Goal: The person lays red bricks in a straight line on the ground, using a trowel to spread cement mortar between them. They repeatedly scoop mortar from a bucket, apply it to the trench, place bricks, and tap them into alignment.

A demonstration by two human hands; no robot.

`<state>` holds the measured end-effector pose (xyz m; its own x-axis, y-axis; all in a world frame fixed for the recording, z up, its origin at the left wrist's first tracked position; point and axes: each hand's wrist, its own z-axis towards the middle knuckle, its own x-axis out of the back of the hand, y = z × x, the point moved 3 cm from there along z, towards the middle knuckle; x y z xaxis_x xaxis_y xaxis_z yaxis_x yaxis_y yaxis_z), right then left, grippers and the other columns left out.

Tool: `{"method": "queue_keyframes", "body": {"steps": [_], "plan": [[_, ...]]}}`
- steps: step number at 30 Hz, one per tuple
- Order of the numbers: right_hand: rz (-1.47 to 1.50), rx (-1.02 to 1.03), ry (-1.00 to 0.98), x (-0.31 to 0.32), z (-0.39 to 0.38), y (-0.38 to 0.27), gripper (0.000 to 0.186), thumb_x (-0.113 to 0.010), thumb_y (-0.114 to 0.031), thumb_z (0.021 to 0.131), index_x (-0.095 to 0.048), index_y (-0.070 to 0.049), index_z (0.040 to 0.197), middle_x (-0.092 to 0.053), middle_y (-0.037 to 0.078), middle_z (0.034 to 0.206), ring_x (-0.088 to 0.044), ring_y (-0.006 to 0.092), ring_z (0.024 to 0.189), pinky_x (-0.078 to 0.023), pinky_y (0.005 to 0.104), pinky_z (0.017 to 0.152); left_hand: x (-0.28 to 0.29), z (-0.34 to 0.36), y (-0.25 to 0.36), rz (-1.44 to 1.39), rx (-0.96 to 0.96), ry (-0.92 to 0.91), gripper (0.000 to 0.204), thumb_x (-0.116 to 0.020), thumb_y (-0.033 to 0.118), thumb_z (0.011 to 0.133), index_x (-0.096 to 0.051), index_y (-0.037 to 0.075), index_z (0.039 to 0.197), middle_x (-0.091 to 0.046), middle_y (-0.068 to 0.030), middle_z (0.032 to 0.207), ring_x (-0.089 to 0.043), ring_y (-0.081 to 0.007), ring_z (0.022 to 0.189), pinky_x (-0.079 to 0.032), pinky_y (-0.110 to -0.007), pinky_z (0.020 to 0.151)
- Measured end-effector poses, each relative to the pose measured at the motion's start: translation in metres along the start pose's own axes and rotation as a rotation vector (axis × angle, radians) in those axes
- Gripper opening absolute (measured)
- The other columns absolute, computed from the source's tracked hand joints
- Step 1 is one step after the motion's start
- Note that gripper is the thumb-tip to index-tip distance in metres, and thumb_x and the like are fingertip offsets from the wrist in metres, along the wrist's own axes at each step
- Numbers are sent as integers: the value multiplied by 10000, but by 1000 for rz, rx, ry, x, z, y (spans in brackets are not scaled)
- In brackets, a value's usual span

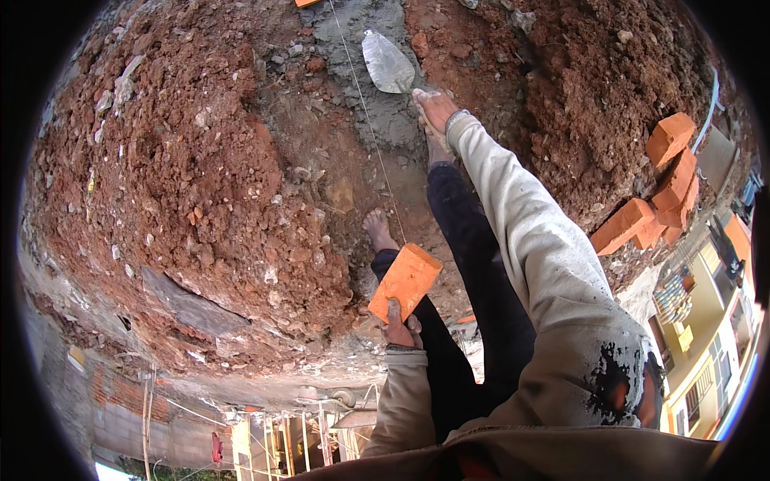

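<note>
An orange brick [406, 280] is gripped in my left hand [399, 325], thumb across its face, held above my left leg. My right hand [435, 108] is closed round the handle of a trowel [388, 64], its pointed metal blade lying over the grey mortar. That wet mortar [353, 56] forms a strip along the trench floor ahead of my feet. A thin string line [365, 108] runs lengthwise over the strip and passes out of sight behind the held brick. At the top edge, part of another orange brick [306, 2] shows beside the string.
Banks of loose red soil rise on the left [184, 176] and right [577, 104]. Several orange bricks [670, 188] are piled on the right bank, near a blue hose [708, 112]. My bare left foot [378, 230] stands in the trench. Buildings appear at the lower right.
</note>
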<state>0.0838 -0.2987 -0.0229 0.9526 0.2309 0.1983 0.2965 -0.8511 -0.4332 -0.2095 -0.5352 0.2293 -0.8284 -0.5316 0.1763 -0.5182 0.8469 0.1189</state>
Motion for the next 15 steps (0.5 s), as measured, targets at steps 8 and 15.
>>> {"method": "queue_keyframes", "body": {"steps": [8, 15], "plan": [[-251, 275, 79, 42, -7, -31, 516, -345, -418, 957, -573, 27, 1086, -636, 260, 942, -608, 420, 913, -483, 447, 807, -2, -7, 4, 92, -40, 57, 463, -572, 424, 903, -499, 49, 1164, -575, -30, 822, -434, -72, 463, -361, -226, 409], [-829, 399, -192, 18, -5, -34, 455, -367, -349, 953, -564, 33, 1102, -633, 256, 937, -638, 367, 896, -528, 418, 737, -3, 5, -4, 83, -18, 33, 451, -568, 425, 904, -512, 54, 1154, -586, -30, 821, -443, -69, 461, -364, -223, 403]]}}
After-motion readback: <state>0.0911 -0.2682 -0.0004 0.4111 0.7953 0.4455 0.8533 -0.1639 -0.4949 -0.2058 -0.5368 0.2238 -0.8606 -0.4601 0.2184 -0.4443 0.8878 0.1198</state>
